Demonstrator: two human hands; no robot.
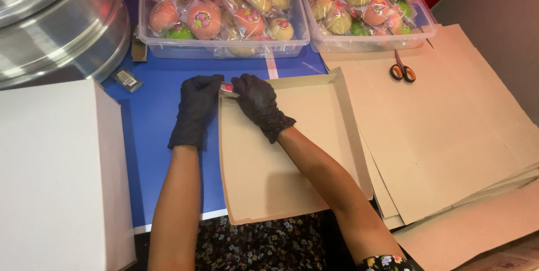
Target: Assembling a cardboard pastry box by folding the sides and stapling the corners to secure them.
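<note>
Nearest the camera, a floral-patterned garment (264, 246) fills the bottom edge, with both bare forearms extending up from it. The left hand (196, 108) and the right hand (259, 102), both in black gloves, meet at the far left corner of a shallow tan cardboard tray (281, 158). The fingertips of both hands are pinched together on a small red item (227, 87) at that corner; what the item is cannot be told. The left grip lies outside the tray wall, the right grip inside it. The tray rests flat on the blue tabletop (151, 125), its near edge overhanging toward the person. Just right of the tray lies a stack of flat cardboard sheets (449, 130), with orange-handled scissors (402, 70) resting on its far part. To the left stands a closed white box (56, 175). Beyond the hands, two clear plastic bins (224, 46) (370, 41) hold wrapped round pastries in pink, green and beige. A large metal steamer (56, 18) occupies the far left corner.
</note>
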